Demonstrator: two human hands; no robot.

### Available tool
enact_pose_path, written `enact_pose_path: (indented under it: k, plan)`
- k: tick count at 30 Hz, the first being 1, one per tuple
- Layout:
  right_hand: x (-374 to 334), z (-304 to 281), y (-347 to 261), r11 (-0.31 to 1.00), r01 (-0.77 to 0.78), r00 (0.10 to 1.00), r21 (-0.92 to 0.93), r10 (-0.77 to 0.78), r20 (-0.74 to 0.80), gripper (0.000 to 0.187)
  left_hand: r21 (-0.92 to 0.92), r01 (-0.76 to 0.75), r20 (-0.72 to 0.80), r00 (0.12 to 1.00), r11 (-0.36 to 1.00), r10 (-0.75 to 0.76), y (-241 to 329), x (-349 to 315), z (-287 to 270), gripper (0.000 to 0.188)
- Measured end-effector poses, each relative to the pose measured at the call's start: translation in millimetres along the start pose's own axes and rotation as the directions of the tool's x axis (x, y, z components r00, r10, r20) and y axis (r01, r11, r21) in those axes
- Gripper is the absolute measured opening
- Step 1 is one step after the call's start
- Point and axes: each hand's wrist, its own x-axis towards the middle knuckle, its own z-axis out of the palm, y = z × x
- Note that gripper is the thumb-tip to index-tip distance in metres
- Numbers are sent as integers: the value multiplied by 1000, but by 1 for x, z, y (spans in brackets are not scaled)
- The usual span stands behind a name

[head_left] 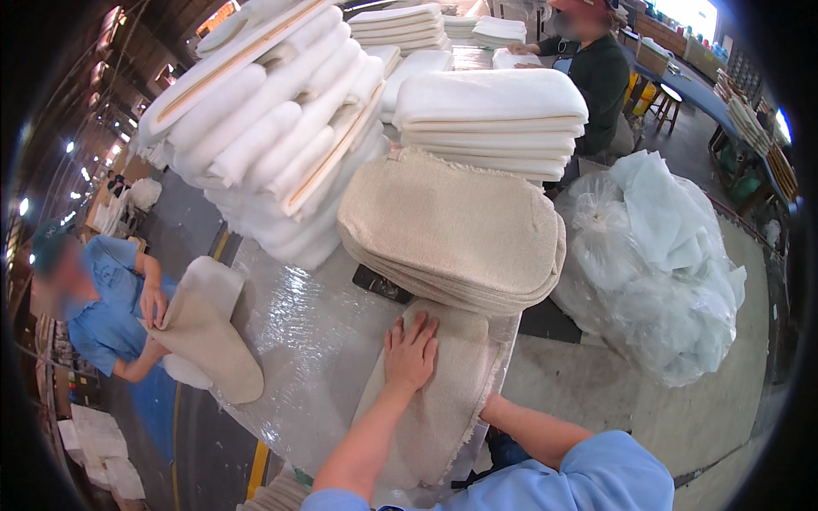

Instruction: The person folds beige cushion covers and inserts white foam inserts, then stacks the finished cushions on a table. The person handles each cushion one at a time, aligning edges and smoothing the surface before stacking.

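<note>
A long beige fabric cover [456, 349] with a frayed right edge lies on the plastic-wrapped table in front of me. My left hand [412, 351] rests flat on its upper part, fingers spread. At the cover's right edge, my right hand [492, 410] disappears beneath or into the fabric; only the wrist shows and its fingers are hidden. Just beyond, a stack of similar beige fabric pieces [452, 221] with rounded ends overlaps the far end of the cover. A small black object [381, 284] sticks out beside that stack.
Tall piles of white padding [281, 111] and folded white pads [490, 106] stand behind. Clear bags of pale material [652, 264] fill the right. A person in blue [115, 285] at left handles a beige cover [213, 341] with white padding; another person [596, 77] works at the back.
</note>
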Motion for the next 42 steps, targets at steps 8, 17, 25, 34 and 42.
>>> enact_pose_path:
  k: [8,17,25,34,42]
  plan:
    - [-3,5,6,999,5,1000,38,-5,-6,56,-115,-110,-172,981,987,89,4,21,3,39]
    - [-2,9,14,999,-12,1000,53,13,-20,59,-13,-199,-66,978,980,198,-3,23,18,53]
    - [-2,0,8,997,13,999,-82,-16,-34,61,43,-188,-36,981,981,189,1,25,16,58]
    - [-5,-11,-8,827,50,964,-561,-186,-188,64,4,-203,-8,979,979,203,4,29,9,59]
    - [-124,-44,-96,898,-44,910,-438,-145,-389,41,203,-133,5,991,970,134,13,9,13,74]
